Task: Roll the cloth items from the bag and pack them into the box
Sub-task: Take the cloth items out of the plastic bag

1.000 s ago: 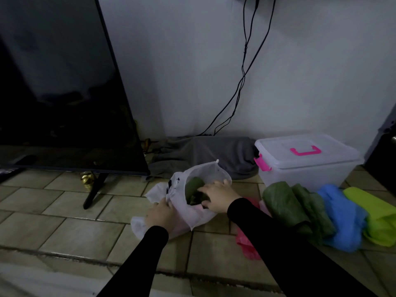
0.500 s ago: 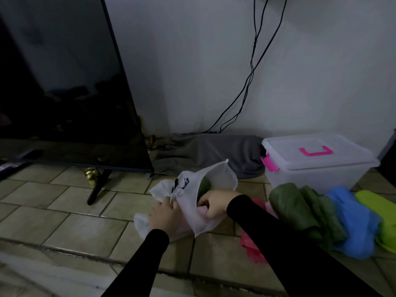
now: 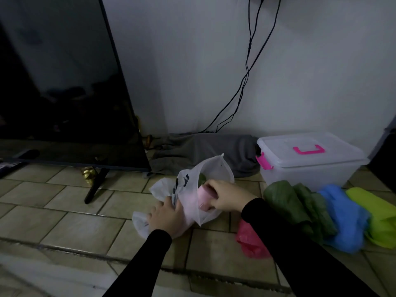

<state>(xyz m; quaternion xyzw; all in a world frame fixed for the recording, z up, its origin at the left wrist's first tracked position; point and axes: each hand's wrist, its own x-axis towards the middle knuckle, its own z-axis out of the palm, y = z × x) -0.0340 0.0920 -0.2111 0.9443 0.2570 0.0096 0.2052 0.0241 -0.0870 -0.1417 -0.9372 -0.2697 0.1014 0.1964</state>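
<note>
Our left hand (image 3: 166,217) presses the white bag (image 3: 192,189) flat against the tiled floor (image 3: 85,224), fingers spread. Our right hand (image 3: 222,198) grips a pink cloth (image 3: 203,198) at the bag's mouth, with a green cloth (image 3: 202,179) just beyond it inside. The risk we judge: the thin bag may lift with the cloth if our left hand slips, or the green piece may drag out too. The lidded box (image 3: 308,159), beyond our right hand, is not open yet.
</note>
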